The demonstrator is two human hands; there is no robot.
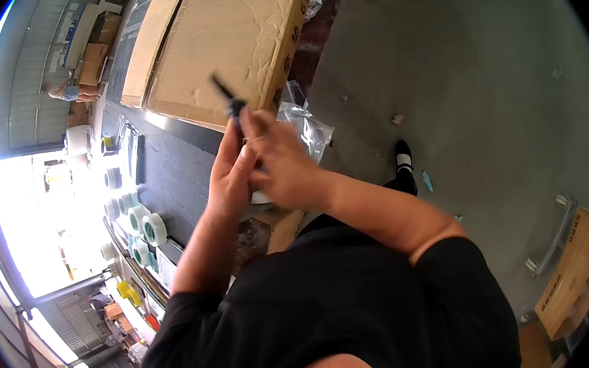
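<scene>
Both hands, left [230,171] & right [283,165], pinch a thin black rod-like tool [229,100] held up over the counter [169,165] w/ cardboard boxes [231,36]; a steady, close two-hand grip likely suits it best.

A black short-sleeved shirt (forearms bare below the sleeves), dark trousers and a black shoe [403,155].
</scene>
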